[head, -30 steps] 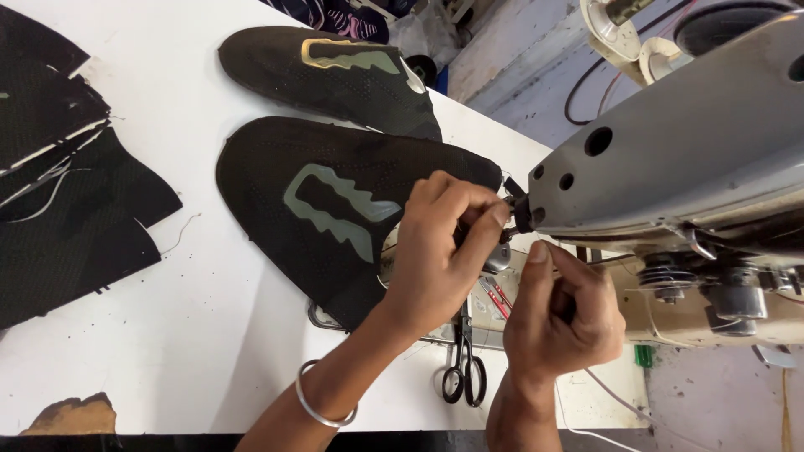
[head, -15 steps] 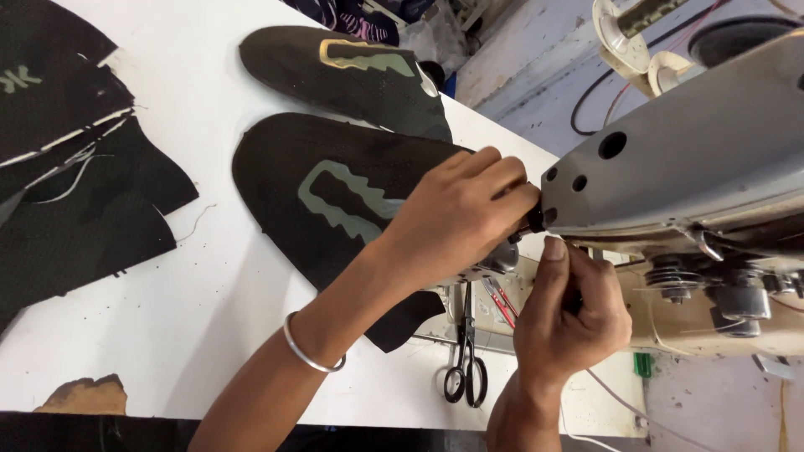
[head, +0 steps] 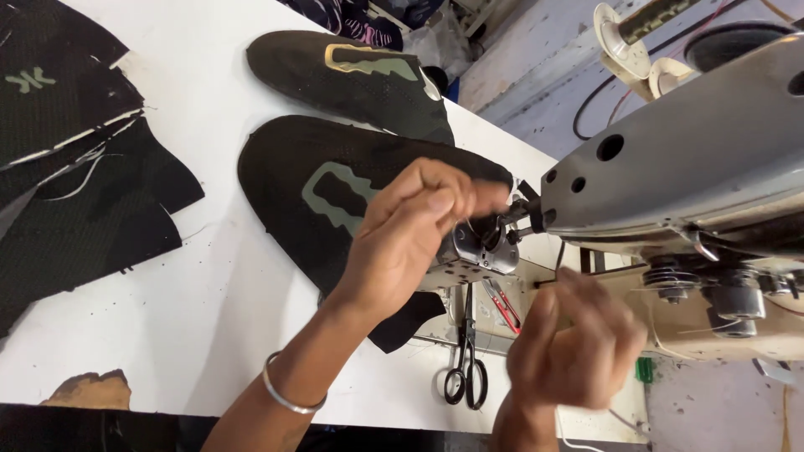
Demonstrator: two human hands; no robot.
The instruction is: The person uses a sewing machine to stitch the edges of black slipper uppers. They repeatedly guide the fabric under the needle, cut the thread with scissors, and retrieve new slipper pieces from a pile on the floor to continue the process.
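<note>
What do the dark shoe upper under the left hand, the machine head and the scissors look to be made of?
Shoe upper: black knit or mesh textile, matte, with a smoother grey-green patch, probably a bonded overlay. Sewing machine head: grey painted metal, dull sheen, drilled holes. Scissors: dark metal, likely steel, with black loop handles. Left hand is pinched near the needle area; the right hand is blurred.
</note>
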